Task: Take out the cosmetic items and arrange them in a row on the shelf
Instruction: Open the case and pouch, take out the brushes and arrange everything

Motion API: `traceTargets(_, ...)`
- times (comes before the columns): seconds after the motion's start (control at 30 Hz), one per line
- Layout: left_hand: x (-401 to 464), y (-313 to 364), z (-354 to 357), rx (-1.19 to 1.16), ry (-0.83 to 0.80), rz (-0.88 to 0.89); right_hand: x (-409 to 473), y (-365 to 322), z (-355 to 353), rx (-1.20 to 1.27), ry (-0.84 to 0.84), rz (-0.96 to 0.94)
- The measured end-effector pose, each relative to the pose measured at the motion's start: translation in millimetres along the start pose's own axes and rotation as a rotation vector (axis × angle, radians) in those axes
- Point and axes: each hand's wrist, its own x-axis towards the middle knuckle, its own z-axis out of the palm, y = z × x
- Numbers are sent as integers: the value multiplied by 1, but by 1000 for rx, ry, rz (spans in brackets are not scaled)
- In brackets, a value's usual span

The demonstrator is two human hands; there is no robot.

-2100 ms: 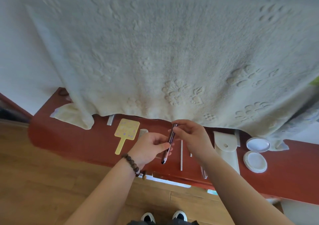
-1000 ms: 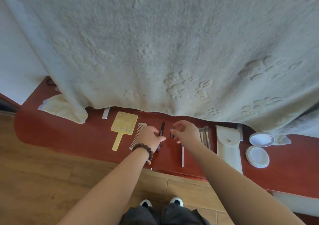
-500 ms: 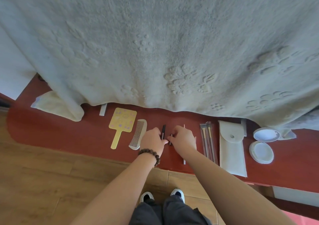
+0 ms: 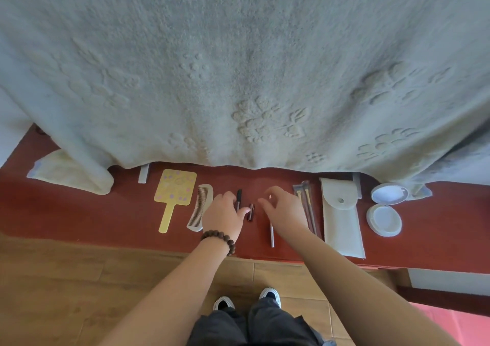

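Cosmetic items lie in a row on the red shelf [image 4: 79, 213]: a yellow hand mirror [image 4: 175, 193], a white comb [image 4: 202, 206], a dark slim pencil [image 4: 239, 194], a short dark tube [image 4: 250, 212], a thin silver stick [image 4: 272, 235], packed brushes [image 4: 302, 192], a white pouch [image 4: 342, 223] and an open round compact [image 4: 385, 219]. My left hand [image 4: 224, 214] lies over the pencil's lower part, fingers and thumb on either side of it, thumb tip beside the short tube. My right hand [image 4: 285, 209] hovers just right of the tube, fingers loosely curled, holding nothing.
A large pale towel [image 4: 238, 67] hangs down over the shelf's back and hides what is behind it. A folded cloth [image 4: 66, 173] lies at the shelf's left end. Wooden floor [image 4: 79, 279] and my shoes [image 4: 224, 303] are below the front edge.
The pencil that both hands held up in the air now lies on the shelf, with the short tube beside it. My right hand has let go and drawn off to the right.
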Motion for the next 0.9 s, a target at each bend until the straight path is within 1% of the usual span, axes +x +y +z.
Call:
traceTargets(0.03, -4, 5, 0, 1, 38, 50, -3, 8, -8, 0, 47, -27)
traceTargets(0.1, -16, 21, 5, -10, 104, 204, -10, 31, -23, -8, 153, -65)
traceTargets(0.2, -39, 53, 25, 28, 111, 465, -24, 73, -43, -100, 288, -44)
traceTargets(0.23, -47, 64, 35, 44, 92, 529, -29, 87, -48, -143, 300, -22)
traceTargets(0.3, -61, 81, 56, 111, 30, 620, -41, 112, -53, -216, 255, 29)
traceTargets(0.4, -73, 98, 82, 253, -187, 622, -52, 139, -52, -340, 112, 60)
traceTargets(0.47, -76, 103, 93, 355, -262, 597, -55, 148, -51, -405, 43, 55)
traceTargets(0.57, -79, 105, 106, 459, -283, 561, -56, 154, -51, -439, -7, 39)
traceTargets(0.7, -75, 96, 113, 537, -299, 568, -54, 161, -47, -455, -84, 7)
traceTargets(0.9, -68, 81, 102, 581, -292, 604, -53, 163, -44, -480, -98, -18)
